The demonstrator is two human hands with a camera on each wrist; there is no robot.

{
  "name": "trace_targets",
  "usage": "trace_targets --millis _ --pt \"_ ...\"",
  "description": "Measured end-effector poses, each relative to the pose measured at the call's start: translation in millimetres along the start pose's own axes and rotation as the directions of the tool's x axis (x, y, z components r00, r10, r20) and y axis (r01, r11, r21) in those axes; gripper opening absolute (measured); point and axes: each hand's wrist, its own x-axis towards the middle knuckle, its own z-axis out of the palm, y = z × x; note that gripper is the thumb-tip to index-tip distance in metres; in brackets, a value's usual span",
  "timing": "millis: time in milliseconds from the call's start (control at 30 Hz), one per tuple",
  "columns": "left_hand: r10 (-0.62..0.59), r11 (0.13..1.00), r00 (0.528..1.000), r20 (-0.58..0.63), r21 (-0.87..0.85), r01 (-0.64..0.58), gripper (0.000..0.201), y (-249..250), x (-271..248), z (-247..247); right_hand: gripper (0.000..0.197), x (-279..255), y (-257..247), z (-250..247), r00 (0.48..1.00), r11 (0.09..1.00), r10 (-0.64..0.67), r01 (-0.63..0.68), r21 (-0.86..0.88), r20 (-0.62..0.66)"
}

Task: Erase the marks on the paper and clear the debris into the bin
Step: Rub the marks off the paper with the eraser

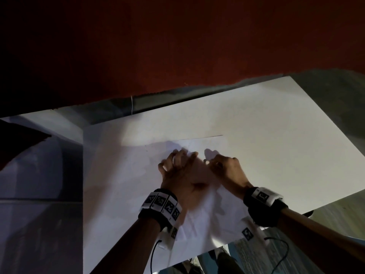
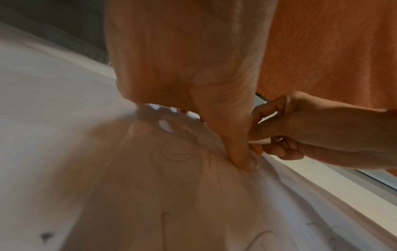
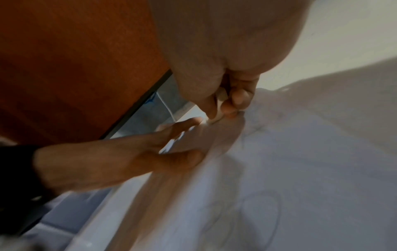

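A white paper sheet (image 1: pixel 128 175) with faint pencil marks (image 2: pixel 176 152) lies on the white table (image 1: pixel 286 135). My left hand (image 1: pixel 177 157) presses flat on the sheet with its fingers spread, and its thumb (image 2: pixel 242 152) pins the paper beside the marks. My right hand (image 1: pixel 209 162), just to its right, pinches a small white eraser (image 3: pixel 217 113) between thumb and fingers. The eraser's tip touches the paper next to the left thumb. The eraser (image 2: pixel 261 141) also shows as a white sliver in the left wrist view. The paper is creased near the table's front edge.
A dark red wall (image 1: pixel 177 46) stands right behind the table's far edge. Left of the table lies a pale grey surface (image 1: pixel 39 165). The table's right corner (image 1: pixel 355 175) and front edge drop to the floor (image 1: pixel 335 214). Thin black cables (image 1: pixel 276 260) hang from the wristbands.
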Motion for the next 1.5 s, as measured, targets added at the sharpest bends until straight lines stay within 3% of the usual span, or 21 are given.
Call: trace_targets --millis 100,233,367,467,500,600,733,867,967,1000,1100,1167,1267,1400,1500 --pt "0.004 1.0 1.0 0.025 -0.001 -0.004 0.112 -2 1 0 0.019 -10 -7 8 0.988 0.992 -0.091 0.101 -0.074 0.126" --pt "0.01 1.0 1.0 0.004 -0.019 -0.01 0.108 -4 2 4 0.024 0 0 -2 1.0 1.0 0.006 -0.006 0.006 -0.024" --pt "0.01 1.0 1.0 -0.004 0.017 -0.01 0.109 -5 2 3 0.018 -14 -13 8 0.984 0.991 -0.116 0.124 -0.054 0.132" --pt "-0.001 1.0 1.0 0.007 -0.014 0.001 0.108 -2 2 2 0.022 1 2 -4 0.999 1.0 -0.016 0.016 0.012 -0.029" --pt "0.003 1.0 1.0 0.008 -0.023 -0.003 0.108 -3 1 1 0.02 -1 1 -1 1.0 1.0 0.004 -0.004 0.023 -0.023" --pt "0.02 1.0 1.0 0.008 -0.003 -0.02 0.106 -5 1 1 0.013 -14 -8 11 0.985 0.993 -0.105 0.111 -0.031 0.136" --pt "0.018 1.0 1.0 0.005 -0.024 -0.018 0.105 -1 -1 -3 0.023 5 3 -2 0.999 0.999 -0.044 0.044 0.011 -0.02" --pt "0.013 1.0 1.0 0.006 0.025 -0.013 0.107 -6 3 7 0.019 -7 -9 8 0.972 0.983 -0.164 0.175 -0.048 0.17" --pt "-0.005 1.0 1.0 -0.01 0.006 0.005 0.101 0 3 2 0.024 13 0 -1 0.999 0.999 -0.051 0.051 -0.007 -0.001" --pt "0.001 1.0 1.0 -0.011 0.012 -0.001 0.1 0 1 0 0.023 13 0 1 1.0 1.0 -0.016 0.016 -0.001 0.0" --pt "0.023 0.999 0.999 -0.029 0.04 -0.022 0.097 -1 -3 -2 0.014 -3 -12 9 0.979 0.994 -0.095 0.103 -0.036 0.183" --pt "-0.016 1.0 1.0 0.013 0.002 0.016 0.093 5 -1 -6 0.013 6 -7 -4 0.988 0.993 -0.097 0.104 -0.055 0.121" --pt "-0.119 0.992 0.993 0.027 -0.038 0.12 0.064 18 4 -11 0.014 25 3 -20 0.996 0.991 -0.092 0.09 -0.097 -0.013" --pt "-0.034 0.997 0.999 -0.008 -0.063 0.033 0.074 11 3 -4 0.013 25 5 -19 0.997 0.996 -0.017 0.024 -0.088 0.08" --pt "0.058 0.998 0.991 -0.121 -0.023 -0.061 0.076 12 0 -5 0.019 32 8 -40 0.996 0.999 0.041 -0.043 0.014 0.083"
